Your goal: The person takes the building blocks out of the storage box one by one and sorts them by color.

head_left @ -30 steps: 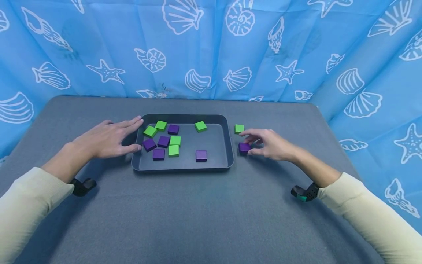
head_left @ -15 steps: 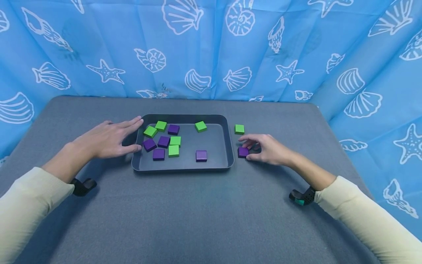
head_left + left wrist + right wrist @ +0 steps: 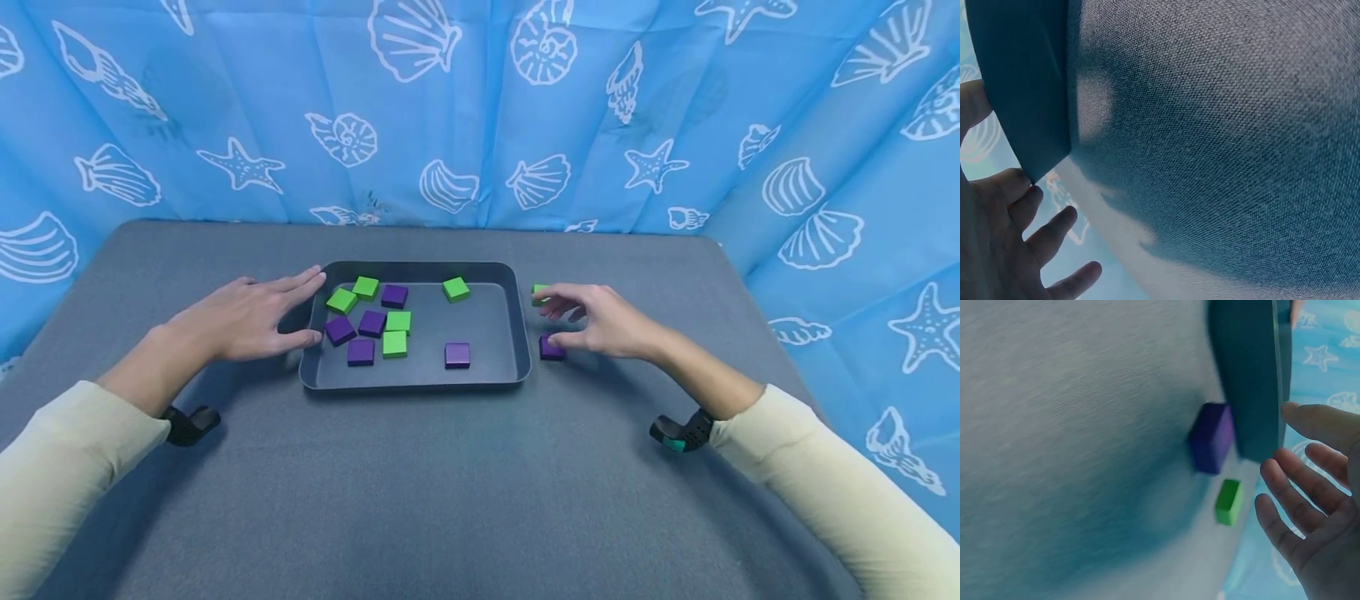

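Note:
My left hand point(image 3: 251, 321) rests at the left rim of the dark tray point(image 3: 420, 386), fingertips and thumb touching its edge with the fingers fairly straight. In the left wrist view the tray's outer wall point(image 3: 1022, 75) meets the thumb and fingers. My right hand point(image 3: 607, 325) hovers just right of the tray with thumb and fingers spread apart, nothing between them. Beneath its thumb lies a purple block point(image 3: 551, 348) on the table; under its fingertips a green block point(image 3: 538, 292) is partly covered. The right wrist view shows both the purple block point(image 3: 1211, 437) and green block point(image 3: 1229, 501) apart from the hand.
Inside the tray, several green blocks point(image 3: 394, 344) and purple blocks point(image 3: 361, 352) cluster at the left. A green block point(image 3: 455, 289) and a purple block point(image 3: 457, 355) lie farther right in it. A blue shell-patterned curtain point(image 3: 480, 108) hangs behind the grey table point(image 3: 450, 500).
My right hand first slid the purple block slightly left and toward me, then let go of it, rose and moved away toward the green block. My left hand has stayed put.

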The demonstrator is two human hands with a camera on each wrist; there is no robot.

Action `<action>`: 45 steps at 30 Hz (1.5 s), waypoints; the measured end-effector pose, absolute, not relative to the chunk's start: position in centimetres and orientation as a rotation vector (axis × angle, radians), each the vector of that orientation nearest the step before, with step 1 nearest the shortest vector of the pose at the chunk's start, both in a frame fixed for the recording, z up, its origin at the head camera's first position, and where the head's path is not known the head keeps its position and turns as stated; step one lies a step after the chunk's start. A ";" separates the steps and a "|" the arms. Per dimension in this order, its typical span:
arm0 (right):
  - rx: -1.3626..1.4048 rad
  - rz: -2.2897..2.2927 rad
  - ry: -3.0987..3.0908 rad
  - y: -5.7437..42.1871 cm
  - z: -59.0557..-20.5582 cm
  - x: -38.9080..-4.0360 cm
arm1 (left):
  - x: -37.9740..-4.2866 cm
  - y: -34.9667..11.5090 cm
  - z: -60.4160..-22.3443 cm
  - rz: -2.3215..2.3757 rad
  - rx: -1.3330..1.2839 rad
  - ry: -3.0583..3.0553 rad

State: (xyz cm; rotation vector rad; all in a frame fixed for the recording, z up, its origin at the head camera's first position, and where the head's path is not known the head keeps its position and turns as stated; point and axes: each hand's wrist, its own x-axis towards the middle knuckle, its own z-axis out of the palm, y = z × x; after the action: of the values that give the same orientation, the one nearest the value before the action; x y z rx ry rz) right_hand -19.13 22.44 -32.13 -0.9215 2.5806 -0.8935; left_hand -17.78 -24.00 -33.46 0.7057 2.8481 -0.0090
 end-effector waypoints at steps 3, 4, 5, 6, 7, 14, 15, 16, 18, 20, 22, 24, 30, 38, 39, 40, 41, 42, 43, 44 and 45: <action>-0.936 -0.905 2.571 21.3 -31.2 -19.1 | -17.8 -24.0 -33.5 -0.008 0.703 2.849; -0.938 -0.907 2.563 20.8 -30.9 -19.1 | -17.8 -24.0 -33.5 -0.010 0.703 2.850; -0.939 -0.905 2.554 20.4 -30.7 -19.1 | -17.7 -24.1 -33.5 -0.009 0.702 2.851; -0.939 -0.899 2.544 19.9 -30.5 -19.0 | -17.7 -24.1 -33.5 -0.009 0.701 2.852; -0.942 -0.894 2.532 19.4 -30.3 -19.0 | -17.7 -24.1 -33.5 -0.011 0.702 2.853; -0.990 -0.851 2.420 16.6 -30.1 -19.2 | -17.7 -24.0 -33.4 -0.007 0.701 2.852; -0.991 -0.842 2.403 16.2 -30.1 -19.2 | -17.7 -24.0 -33.3 -0.004 0.700 2.850; -0.995 -0.832 2.387 15.8 -30.2 -19.2 | -17.7 -24.0 -33.4 -0.003 0.699 2.850; -0.999 -0.793 2.364 15.1 -30.3 -19.3 | -17.7 -24.0 -33.4 -0.001 0.696 2.849; -1.002 -0.759 2.342 14.4 -30.6 -19.3 | -17.7 -24.0 -33.4 -0.003 0.693 2.850; -1.019 -0.721 2.329 13.8 -30.8 -19.3 | -17.7 -24.0 -33.4 -0.002 0.690 2.851; -1.035 -0.688 2.322 13.4 -31.0 -19.3 | -17.8 -24.0 -33.4 -0.001 0.688 2.850; -1.074 -0.637 2.304 12.7 -31.8 -19.4 | -17.8 -24.0 -33.4 0.007 0.688 2.847; -1.044 -0.540 2.316 11.7 -32.0 -19.5 | -17.7 -24.0 -33.4 0.007 0.677 2.840; -1.031 -0.535 2.317 11.6 -32.0 -19.5 | -17.8 -24.0 -33.4 0.007 0.677 2.840; -1.018 -0.531 2.317 11.4 -32.0 -19.5 | -17.8 -24.0 -33.4 0.007 0.676 2.840; -1.008 -0.526 2.318 11.3 -32.0 -19.5 | -17.8 -24.0 -33.4 0.007 0.675 2.839; -1.005 -0.523 2.319 11.2 -32.0 -19.5 | -17.8 -24.0 -33.5 0.006 0.675 2.839; -1.009 -0.507 2.327 11.2 -32.1 -19.5 | -17.8 -24.0 -33.5 0.007 0.676 2.839; -1.016 -0.490 2.335 11.1 -32.1 -19.5 | -17.8 -24.0 -33.5 0.007 0.677 2.839; -1.029 -0.474 2.344 11.1 -32.2 -19.5 | -17.8 -24.0 -33.5 0.005 0.678 2.840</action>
State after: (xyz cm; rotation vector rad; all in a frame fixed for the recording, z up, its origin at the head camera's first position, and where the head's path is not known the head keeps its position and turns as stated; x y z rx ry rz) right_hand -19.50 11.10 -32.22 -1.0288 2.3443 -0.4743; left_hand -17.76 -24.03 -33.54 0.6779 2.8395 0.0048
